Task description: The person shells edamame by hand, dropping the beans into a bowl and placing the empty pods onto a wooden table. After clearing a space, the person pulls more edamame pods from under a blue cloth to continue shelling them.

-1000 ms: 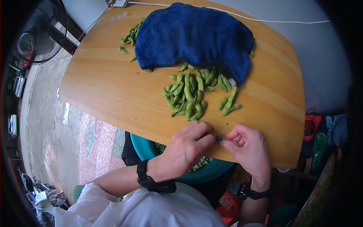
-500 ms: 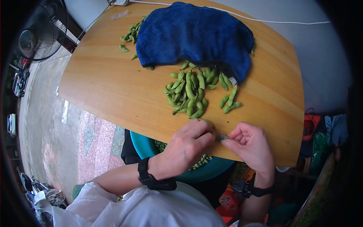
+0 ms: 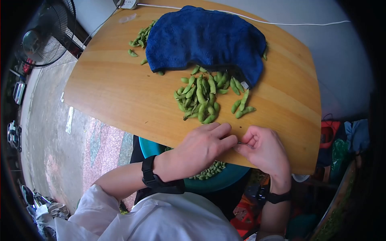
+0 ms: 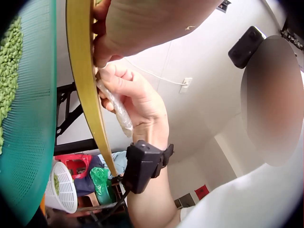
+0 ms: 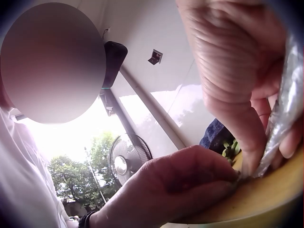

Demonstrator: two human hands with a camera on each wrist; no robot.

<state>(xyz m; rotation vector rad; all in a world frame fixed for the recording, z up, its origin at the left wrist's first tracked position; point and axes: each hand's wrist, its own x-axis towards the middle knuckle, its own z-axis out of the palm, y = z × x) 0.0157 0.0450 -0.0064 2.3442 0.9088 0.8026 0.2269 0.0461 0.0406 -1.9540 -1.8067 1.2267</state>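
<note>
At the table's front edge, my left hand (image 3: pixel 193 150) curls its fingers down, thumb and index finger close together at the wood. It covers most of what it holds; a bit of green soybean pod (image 4: pixel 98 2) shows by its fingers in the left wrist view. My right hand (image 3: pixel 263 150) grips a slim tool (image 4: pixel 115 108) whose handle is wrapped in clear plastic, its tip right at the left fingertips. Beyond the hands lies a heap of green soybean pods (image 3: pixel 200 97), with several loose pods (image 3: pixel 243 105) to its right.
A blue cloth (image 3: pixel 207 38) covers the back of the wooden table (image 3: pixel 108 92), with more pods (image 3: pixel 140 38) at its left. Below the front edge sits a teal basin (image 3: pixel 149 148) of shelled beans (image 3: pixel 209 170). A fan (image 3: pixel 40 38) stands at far left.
My left hand has shifted right, closer to the right hand, and the pod end that showed past its fingers is now hidden. More of the tool's tip is covered.
</note>
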